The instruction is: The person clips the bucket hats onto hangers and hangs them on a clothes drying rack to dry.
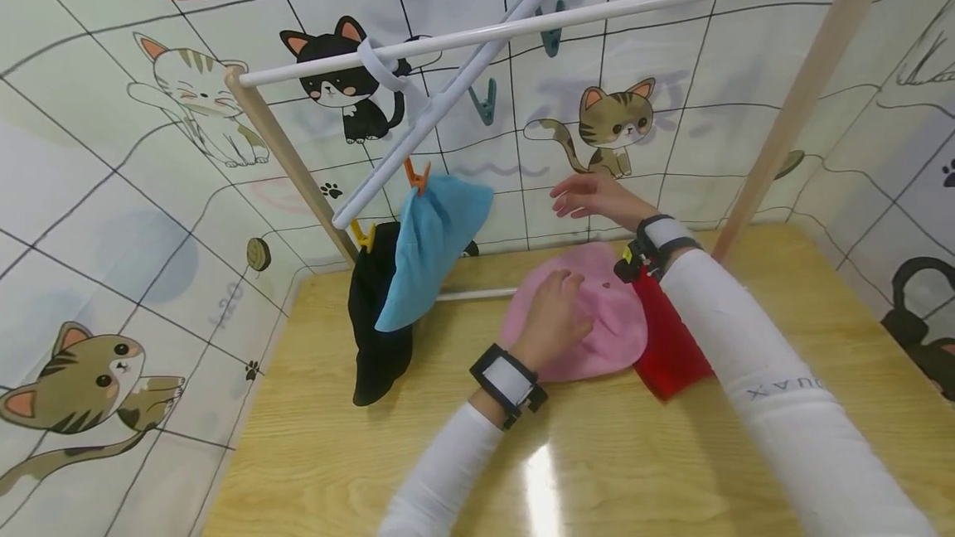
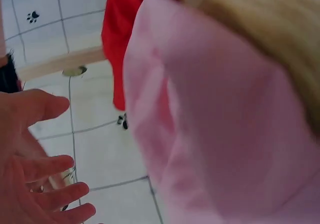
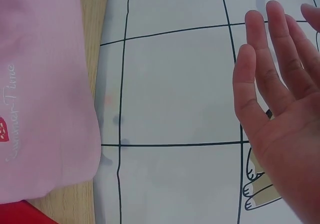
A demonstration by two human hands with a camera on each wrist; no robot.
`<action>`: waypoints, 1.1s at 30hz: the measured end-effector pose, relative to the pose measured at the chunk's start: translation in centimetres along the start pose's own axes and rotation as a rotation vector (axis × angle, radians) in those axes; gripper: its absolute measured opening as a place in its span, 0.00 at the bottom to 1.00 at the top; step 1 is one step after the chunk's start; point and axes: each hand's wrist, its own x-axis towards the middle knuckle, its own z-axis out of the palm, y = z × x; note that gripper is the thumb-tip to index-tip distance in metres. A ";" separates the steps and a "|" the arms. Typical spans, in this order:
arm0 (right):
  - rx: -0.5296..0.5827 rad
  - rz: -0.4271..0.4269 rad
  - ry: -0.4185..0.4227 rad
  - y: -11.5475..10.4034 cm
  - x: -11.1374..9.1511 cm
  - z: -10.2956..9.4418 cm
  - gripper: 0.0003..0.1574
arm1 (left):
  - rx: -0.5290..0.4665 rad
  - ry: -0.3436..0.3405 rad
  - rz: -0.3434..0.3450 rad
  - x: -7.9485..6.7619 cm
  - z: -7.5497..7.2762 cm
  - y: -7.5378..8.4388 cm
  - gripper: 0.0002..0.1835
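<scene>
A round, soft pink cloth item (image 1: 597, 313), printed with writing in the right wrist view, lies on the wooden table; I cannot tell its exact kind. Over its left side is my left hand (image 1: 554, 317), fingers spread and holding nothing; whether it touches the cloth is unclear. My right hand (image 1: 600, 199) is raised above the cloth's far edge, its fingers loosely extended, nothing in them. Beneath the right forearm a red cloth (image 1: 671, 346) sticks out beside the pink one. To the left, a light-blue cloth item (image 1: 440, 243) hangs from an orange clip (image 1: 419, 178).
A wooden stand with a white rail (image 1: 656, 2) spans the table. From it hangs a pale hanger bar (image 1: 448, 98) bearing two teal clips (image 1: 485, 102) and a yellow clip (image 1: 363, 236), which holds a black cloth item (image 1: 380, 321). Cat-patterned walls enclose the table (image 1: 313, 471).
</scene>
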 end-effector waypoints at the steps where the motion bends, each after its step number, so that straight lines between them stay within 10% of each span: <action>1: -0.004 0.005 -0.001 0.0 0.0 0.0 0.21 | 0.003 -0.015 0.010 0.0 0.5 0.2 0.29; 14: -0.029 0.075 0.010 1.1 -0.8 -0.5 0.24 | 0.140 -0.319 0.096 -3.5 4.7 2.1 0.40; 33: 0.017 0.030 -0.028 0.6 -1.1 0.1 0.24 | 0.148 -0.383 0.060 -3.1 4.0 1.9 0.17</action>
